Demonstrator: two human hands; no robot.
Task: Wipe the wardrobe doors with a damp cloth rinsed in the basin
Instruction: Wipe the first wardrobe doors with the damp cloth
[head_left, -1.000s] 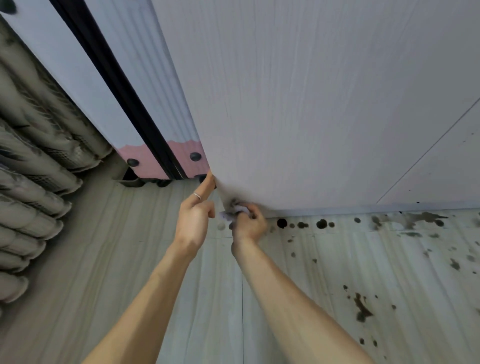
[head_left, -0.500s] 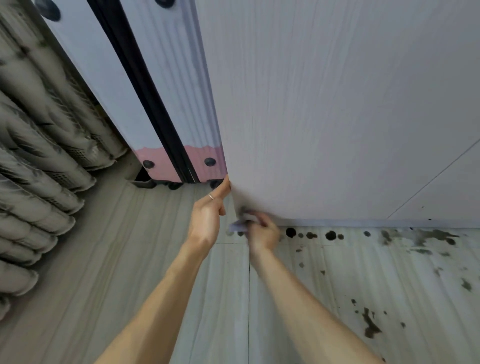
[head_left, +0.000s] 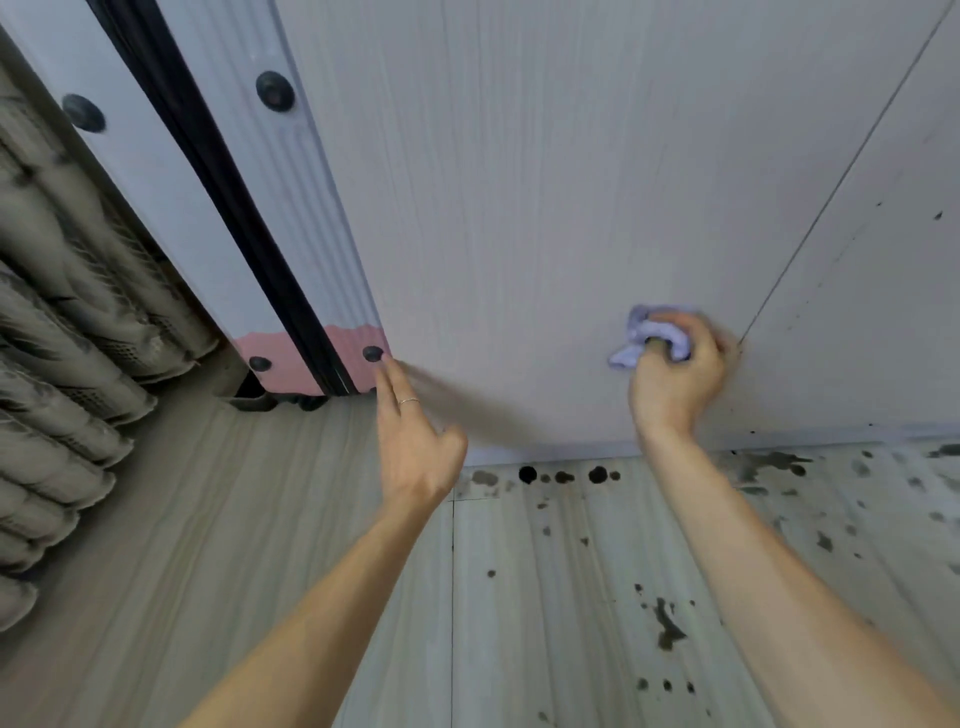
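The right hand is curled tight round a bunched lilac cloth and presses it flat against the pale door, low on the panel at about 3 o'clock in the view, just left of the seam that runs up toward 1 o'clock. The left hand holds nothing; its fingers are loosely straight and reach to the door's bottom corner at 9 o'clock, beside a pink patch, though blur hides whether they truly bear on the edge. The basin is not in view. Judging from this, the wipe is on the lower part of the door, with the strip by the seam likely next. The cloth is wadded so small that each pass probably cleans a narrow band, so streaks or missed strips are the main risk. A hard push could also swing the door if the left hand is not bracing it. Dark spots dot the floor from 5 to 4 o'clock; if they are wet, further drips could make the footing slick there.
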